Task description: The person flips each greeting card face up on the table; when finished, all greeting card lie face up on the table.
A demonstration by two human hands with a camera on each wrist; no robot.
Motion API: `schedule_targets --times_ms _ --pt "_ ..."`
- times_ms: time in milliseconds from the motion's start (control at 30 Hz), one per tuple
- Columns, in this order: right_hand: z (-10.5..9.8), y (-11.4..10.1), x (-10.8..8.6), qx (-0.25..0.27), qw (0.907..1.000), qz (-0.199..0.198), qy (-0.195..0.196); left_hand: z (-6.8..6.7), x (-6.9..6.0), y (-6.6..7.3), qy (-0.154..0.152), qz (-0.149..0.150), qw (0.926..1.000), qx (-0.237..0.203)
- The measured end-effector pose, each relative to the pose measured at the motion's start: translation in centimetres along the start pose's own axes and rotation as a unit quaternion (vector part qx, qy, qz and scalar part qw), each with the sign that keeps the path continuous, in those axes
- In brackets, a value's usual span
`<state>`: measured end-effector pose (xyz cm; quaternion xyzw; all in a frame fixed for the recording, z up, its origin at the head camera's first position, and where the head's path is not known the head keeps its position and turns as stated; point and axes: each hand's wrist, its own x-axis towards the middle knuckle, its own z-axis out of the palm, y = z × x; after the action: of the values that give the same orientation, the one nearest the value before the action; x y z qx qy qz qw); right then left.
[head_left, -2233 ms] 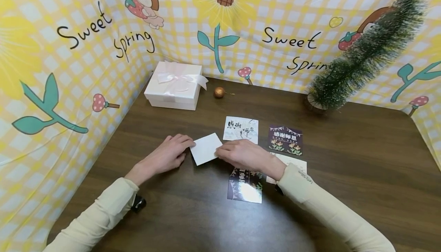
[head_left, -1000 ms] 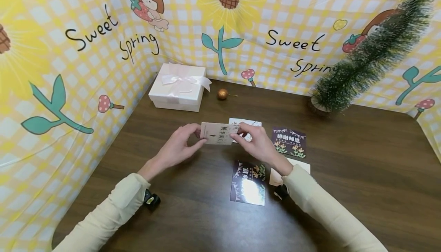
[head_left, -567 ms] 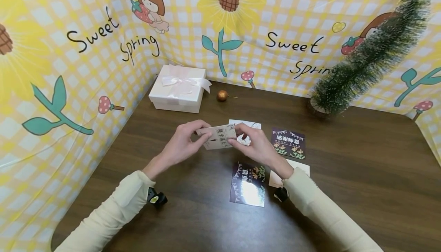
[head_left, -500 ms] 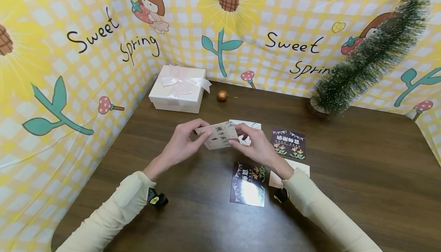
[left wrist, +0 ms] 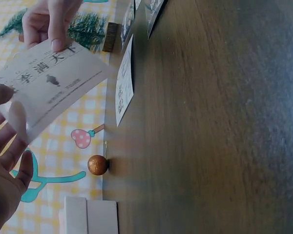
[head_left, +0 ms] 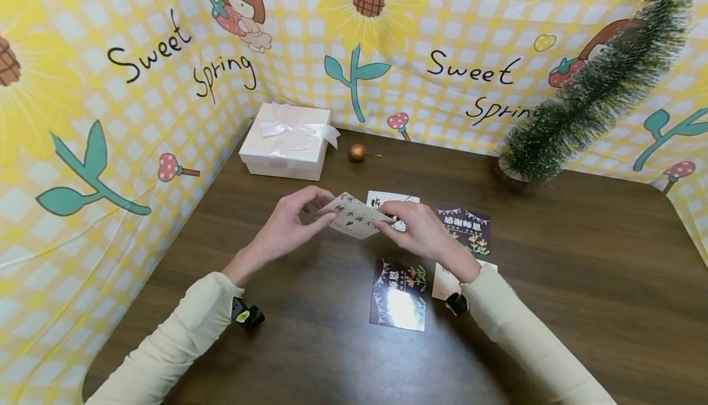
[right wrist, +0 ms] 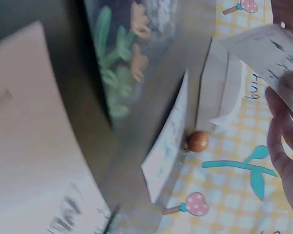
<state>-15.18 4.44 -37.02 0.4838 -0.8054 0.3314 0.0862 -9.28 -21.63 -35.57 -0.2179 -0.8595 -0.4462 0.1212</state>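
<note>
A pale greeting card [head_left: 356, 217] with dark printed characters is raised above the table, tilted, with one corner toward me. My left hand [head_left: 284, 224] pinches its left corner, thumb on the printed face. My right hand [head_left: 423, 230] pinches the right corner. The left wrist view shows the card's face [left wrist: 58, 90] with both thumbs on it. Beneath and behind the right hand lies a white card [head_left: 378, 198], partly covered. A purple card with flowers [head_left: 478, 227] lies to the right, a second purple card [head_left: 381, 306] nearer me, and a cream card [head_left: 444, 283] by the right wrist.
A white gift box [head_left: 282, 162] with a pale ribbon stands at the back left. Beside it lies a small copper-coloured bauble [head_left: 356, 153]. A bottlebrush tree [head_left: 586, 98] rises at the back right. Checked cloth walls [head_left: 442, 11] border the brown table [head_left: 310, 343].
The card was low over the table, blank side up; both hands have raised it and turned its printed side toward me. Within the last half second it has rotated corner-forward and tilted flatter.
</note>
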Motion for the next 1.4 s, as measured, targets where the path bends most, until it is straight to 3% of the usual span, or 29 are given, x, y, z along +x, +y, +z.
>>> schedule_targets --times_ms 133,233,400,500,567,767,900,1033,1233,1400 --pt "-0.6 -0.2 0.4 0.008 0.9998 -0.001 -0.02 -0.1 -0.2 -0.1 -0.015 0.004 0.9999 -0.004" --pt "-0.5 -0.2 0.5 0.059 0.9971 0.048 -0.009 0.0 -0.4 0.0 0.0 -0.007 0.9999 -0.015" --pt "0.3 -0.2 0.2 0.154 0.9757 0.154 0.025 0.1 -0.7 0.1 0.049 -0.033 0.9967 -0.055" --pt "0.8 -0.4 0.2 0.194 0.9635 0.182 0.027 0.2 -0.9 0.1 0.066 -0.05 0.9941 -0.07" --pt "0.9 -0.5 0.4 0.203 0.9611 0.186 0.024 0.2 -1.0 0.0 0.068 -0.062 0.9931 -0.073" --pt "0.3 -0.8 1.1 0.189 0.9637 0.188 -0.008 -0.4 -1.4 -0.3 0.063 -0.1 0.9912 -0.06" --pt "0.4 -0.9 1.6 0.194 0.9602 0.197 -0.041 -0.7 -1.9 -0.6 0.058 -0.115 0.9902 -0.054" --pt "1.4 -1.1 1.8 0.176 0.9563 0.229 -0.043 -1.0 -2.3 -1.1 0.045 -0.145 0.9879 -0.033" --pt "3.4 -1.5 2.3 0.114 0.9543 0.259 -0.096 -1.4 -2.8 -2.3 -0.001 -0.221 0.9751 0.021" --pt "4.8 -1.5 3.6 0.078 0.9446 0.285 -0.143 -1.5 -2.7 -3.9 -0.026 -0.262 0.9631 0.056"
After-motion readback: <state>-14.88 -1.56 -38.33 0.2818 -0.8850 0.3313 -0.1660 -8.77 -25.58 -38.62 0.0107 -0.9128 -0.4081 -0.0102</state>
